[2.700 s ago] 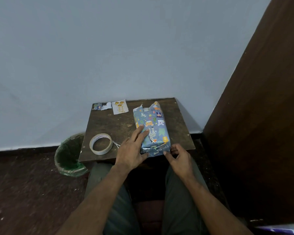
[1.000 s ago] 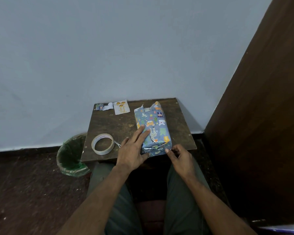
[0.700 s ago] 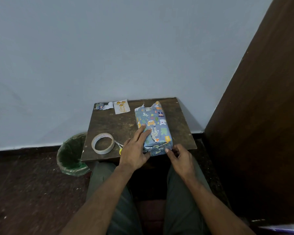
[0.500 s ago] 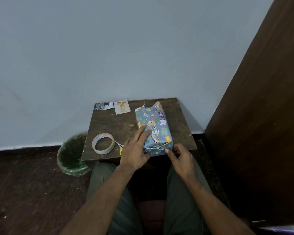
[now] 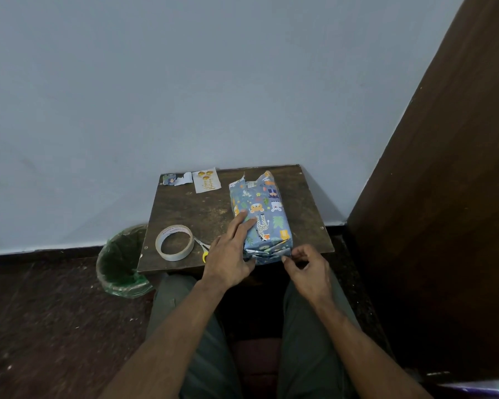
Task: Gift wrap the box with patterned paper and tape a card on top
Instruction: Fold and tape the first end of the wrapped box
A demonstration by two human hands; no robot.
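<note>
Small dark wooden desk (image 5: 213, 208) by grey wall: left hand (image 5: 231, 254) flat, steadying blue animal-print wrapped box (image 5: 261, 217); right hand (image 5: 308, 269) grip pinching near-end flap. Next likely: tape it.

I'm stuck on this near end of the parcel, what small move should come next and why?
Probably press the near flap flat with the right hand, then reach for the tape roll. The left hand lies flat on the wrapped box, the near folds look loose, and the far end is unfolded.
</note>
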